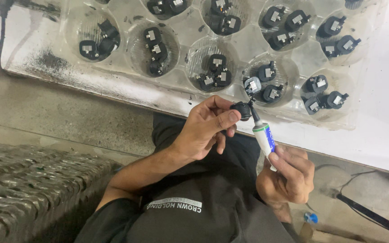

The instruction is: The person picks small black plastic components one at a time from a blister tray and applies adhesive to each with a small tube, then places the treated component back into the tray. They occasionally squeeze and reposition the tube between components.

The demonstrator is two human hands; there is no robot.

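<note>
My left hand (pixel 203 128) pinches a small black plastic part (pixel 241 109) between thumb and fingers, just below the edge of the table. My right hand (pixel 287 173) grips a small white tube (pixel 264 137) with a blue label and a green band. The tube's black nozzle points up and touches the black part. Both hands are held over my lap, in front of a clear plastic tray (pixel 190 31).
The clear tray's round pockets each hold two or three black parts with metal contacts (pixel 213 72). It lies on a worn white table (pixel 383 135). A black cable (pixel 374 216) runs along the floor at the right. A ribbed grey surface (pixel 28 189) lies at the left.
</note>
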